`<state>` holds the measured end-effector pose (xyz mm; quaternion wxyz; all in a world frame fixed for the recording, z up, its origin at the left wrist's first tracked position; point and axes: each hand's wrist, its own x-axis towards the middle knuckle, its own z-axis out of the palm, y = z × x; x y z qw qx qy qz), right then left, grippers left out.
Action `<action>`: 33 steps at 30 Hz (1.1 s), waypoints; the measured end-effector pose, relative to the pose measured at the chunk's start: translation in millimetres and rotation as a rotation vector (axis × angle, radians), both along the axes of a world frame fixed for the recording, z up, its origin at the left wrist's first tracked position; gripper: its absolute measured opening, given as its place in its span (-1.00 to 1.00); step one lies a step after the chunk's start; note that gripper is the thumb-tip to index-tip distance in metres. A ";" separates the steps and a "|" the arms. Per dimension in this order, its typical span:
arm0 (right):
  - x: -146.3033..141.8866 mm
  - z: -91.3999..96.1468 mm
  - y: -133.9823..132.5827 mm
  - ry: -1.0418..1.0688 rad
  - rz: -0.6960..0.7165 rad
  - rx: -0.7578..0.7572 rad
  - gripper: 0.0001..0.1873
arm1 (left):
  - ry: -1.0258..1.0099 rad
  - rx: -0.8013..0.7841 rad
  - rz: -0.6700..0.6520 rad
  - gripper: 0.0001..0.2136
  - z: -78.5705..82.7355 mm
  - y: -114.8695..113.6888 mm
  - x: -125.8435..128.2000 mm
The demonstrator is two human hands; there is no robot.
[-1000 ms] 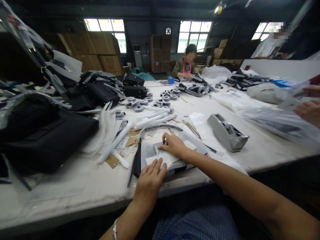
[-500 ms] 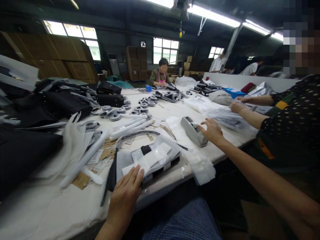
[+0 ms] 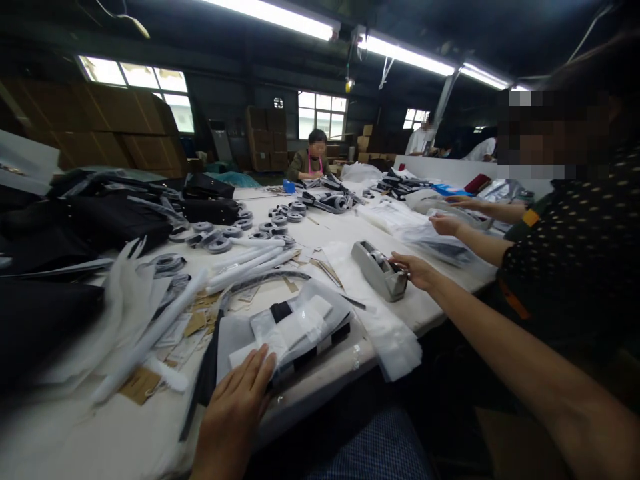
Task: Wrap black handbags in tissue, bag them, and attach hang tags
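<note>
My left hand (image 3: 239, 393) lies with its fingers stretched out on the near left part of a flat, plastic-wrapped black bag (image 3: 327, 343). White paper or foam pieces (image 3: 303, 323) lie over its top, and a dark strap (image 3: 270, 275) curves out behind it. Farther right stands a grey tape dispenser (image 3: 377, 270). At its near end my right hand (image 3: 416, 270) has its fingers drawn together, pinching at the tape by the cutter; the clear strip itself is hardly visible.
Thin plastic bags (image 3: 395, 340) hang over the table's front edge. Left of the wrapped bag are white rolled tubes (image 3: 247, 267), brown tags (image 3: 140, 385), coiled straps (image 3: 217, 243) and stacked black bags (image 3: 117, 217). At right, a co-worker's hands (image 3: 445, 225) handle plastic packaging.
My right hand's fingers have come down and closed at the dispenser's near end. The left hand stays on the wrapped bag. The whole view has shifted slightly.
</note>
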<state>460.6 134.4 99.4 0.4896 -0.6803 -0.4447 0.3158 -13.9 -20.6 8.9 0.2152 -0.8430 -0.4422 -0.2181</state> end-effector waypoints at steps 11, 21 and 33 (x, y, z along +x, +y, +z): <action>-5.8 12.8 -71.5 0.217 -0.053 0.111 -0.77 | -0.006 0.026 -0.024 -0.56 -2.5 2.9 -3.3; 10.1 -39.2 -92.4 0.202 -0.145 0.006 -0.68 | -0.015 0.030 -0.010 -0.60 -1.2 -0.9 -2.2; 16.4 -49.3 -94.7 -0.284 -0.267 0.110 -0.68 | -0.011 0.021 -0.009 -0.59 -2.0 1.8 -0.8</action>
